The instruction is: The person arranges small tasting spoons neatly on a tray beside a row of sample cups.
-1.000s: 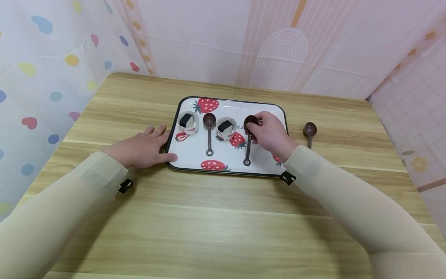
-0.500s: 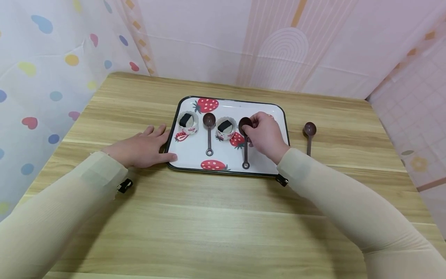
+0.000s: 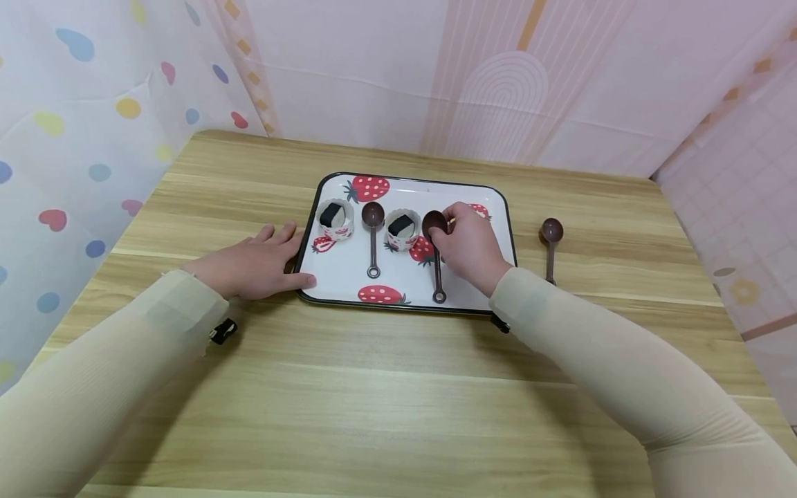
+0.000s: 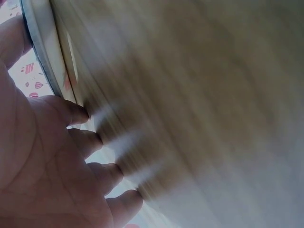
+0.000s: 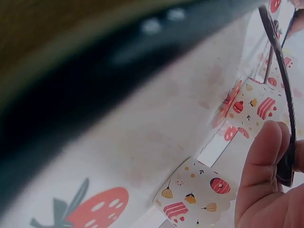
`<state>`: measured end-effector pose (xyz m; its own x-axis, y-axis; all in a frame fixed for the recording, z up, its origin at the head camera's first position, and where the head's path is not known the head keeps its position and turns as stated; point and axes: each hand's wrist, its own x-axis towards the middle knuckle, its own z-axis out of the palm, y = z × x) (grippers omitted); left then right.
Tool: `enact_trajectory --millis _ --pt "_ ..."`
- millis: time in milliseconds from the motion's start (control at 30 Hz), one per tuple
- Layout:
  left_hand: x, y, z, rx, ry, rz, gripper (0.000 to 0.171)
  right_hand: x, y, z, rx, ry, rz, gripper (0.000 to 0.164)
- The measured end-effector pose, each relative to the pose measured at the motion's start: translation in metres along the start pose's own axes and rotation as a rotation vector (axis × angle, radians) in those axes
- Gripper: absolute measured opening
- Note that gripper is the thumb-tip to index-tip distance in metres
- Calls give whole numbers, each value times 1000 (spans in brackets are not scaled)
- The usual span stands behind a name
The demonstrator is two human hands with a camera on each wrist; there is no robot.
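Note:
My right hand (image 3: 468, 243) pinches a brown measuring spoon (image 3: 438, 277) by its bowl, with the handle pointing toward me over the tray. Its curved handle (image 5: 285, 80) shows in the right wrist view. My left hand (image 3: 255, 264) lies flat at the left edge of the white strawberry-print tray (image 3: 336, 287), thumb over the rim. A second measuring spoon (image 3: 373, 216) lies between two paper cups, the left cup (image 3: 339, 232) and the middle cup (image 3: 405, 242). Each holds a white piece with a black band, like a rice ball. A third printed cup (image 5: 197, 194), hidden in the head view, stands near my right hand.
Another brown measuring spoon (image 3: 551, 231) lies on the wooden table (image 3: 386, 387), right of the tray. Patterned curtains (image 3: 361, 76) hang behind the table and at its sides.
My right hand has moved slightly left and toward me with the measuring spoon, bringing it closer to the middle cup. The left hand has stayed in place.

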<state>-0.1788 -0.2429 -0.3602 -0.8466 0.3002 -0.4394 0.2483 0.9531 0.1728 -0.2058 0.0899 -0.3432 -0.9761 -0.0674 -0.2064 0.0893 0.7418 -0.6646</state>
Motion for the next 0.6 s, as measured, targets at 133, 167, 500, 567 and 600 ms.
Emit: enact_trajectory --millis 133,167,500,567,600 --pt "0 0 0 -5 2 6 109 -1 0 1 -14 5 -6 33" --pt "0 -1 0 -3 2 8 109 -2 0 1 -14 5 -9 33" --pt "1 -1 1 -7 8 7 108 -4 1 3 -20 10 -40 41" --pt "1 -1 1 -2 10 13 108 -4 1 4 -25 10 -40 41" --pt "1 -1 1 -2 10 14 108 -4 1 4 -29 10 -38 41"
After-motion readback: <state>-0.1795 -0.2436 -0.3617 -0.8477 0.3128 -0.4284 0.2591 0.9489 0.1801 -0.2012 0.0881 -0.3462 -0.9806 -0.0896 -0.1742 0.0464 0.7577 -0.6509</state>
